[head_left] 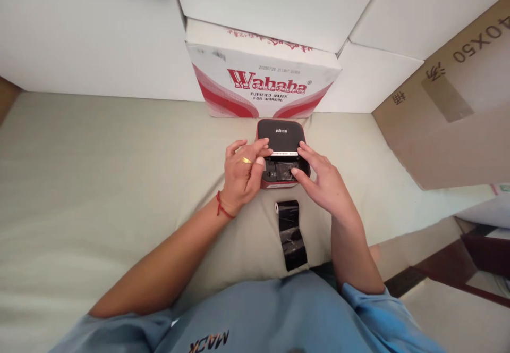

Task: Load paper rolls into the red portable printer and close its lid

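Note:
A small label printer (281,135) with a black top and red sides sits on the pale green cloth in front of me. Below the top's silver edge is an opening, where dark shiny film (285,171) shows. My left hand (244,175), with a gold ring and a red cord bracelet, grips the printer's left side, fingers over the top's edge. On the opposite side my right hand (323,183) holds the right edge, its thumb at the film. Between my forearms lies a partly unrolled black ribbon roll (289,216), its tail reaching towards my shirt.
A white and red Wahaha water carton (263,84) stands right behind the printer. Large white boxes (99,34) form a wall across the back. At the right stands a brown cardboard box (450,108). Pale green cloth (119,172) covers the surface.

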A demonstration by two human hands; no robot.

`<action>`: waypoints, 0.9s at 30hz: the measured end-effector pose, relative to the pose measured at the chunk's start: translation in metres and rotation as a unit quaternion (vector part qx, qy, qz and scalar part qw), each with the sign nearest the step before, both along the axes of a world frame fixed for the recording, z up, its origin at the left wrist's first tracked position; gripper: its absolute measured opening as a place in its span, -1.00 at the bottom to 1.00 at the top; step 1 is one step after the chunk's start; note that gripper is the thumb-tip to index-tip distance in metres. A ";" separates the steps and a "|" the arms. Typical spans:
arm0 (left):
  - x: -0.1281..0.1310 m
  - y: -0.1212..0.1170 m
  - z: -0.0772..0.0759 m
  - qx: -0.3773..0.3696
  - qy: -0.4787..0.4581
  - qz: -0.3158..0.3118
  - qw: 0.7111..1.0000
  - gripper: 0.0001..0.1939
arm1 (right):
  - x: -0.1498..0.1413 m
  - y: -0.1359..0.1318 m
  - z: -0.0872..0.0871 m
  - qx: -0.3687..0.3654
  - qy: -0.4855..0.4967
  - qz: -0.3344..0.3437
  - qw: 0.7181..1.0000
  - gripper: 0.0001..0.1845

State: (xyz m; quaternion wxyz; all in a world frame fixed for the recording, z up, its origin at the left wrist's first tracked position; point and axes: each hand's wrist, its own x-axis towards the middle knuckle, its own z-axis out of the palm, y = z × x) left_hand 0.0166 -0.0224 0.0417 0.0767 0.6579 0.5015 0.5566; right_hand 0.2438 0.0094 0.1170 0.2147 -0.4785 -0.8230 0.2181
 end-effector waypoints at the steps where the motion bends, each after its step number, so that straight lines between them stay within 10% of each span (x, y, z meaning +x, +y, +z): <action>1: 0.000 0.000 0.001 -0.006 -0.002 0.006 1.000 -0.57 | 0.000 0.000 0.001 0.005 -0.015 0.001 1.000 -0.47; 9: -0.012 0.012 0.009 -0.077 -0.049 -0.072 0.993 -0.49 | -0.001 0.000 -0.009 0.022 -0.009 -0.001 1.000 -0.46; 14: -0.025 0.031 -0.015 -0.084 -0.151 -0.127 0.977 -0.28 | -0.001 -0.014 -0.019 0.088 0.040 -0.017 0.995 -0.59; 20: -0.021 0.037 -0.052 -0.139 -0.273 -0.234 0.923 0.10 | 0.003 -0.042 -0.023 0.159 0.056 0.039 0.985 -0.69; 27: -0.014 0.029 -0.048 -0.198 -0.392 -0.251 0.862 0.24 | 0.010 -0.044 -0.033 0.199 0.064 0.069 0.975 -0.63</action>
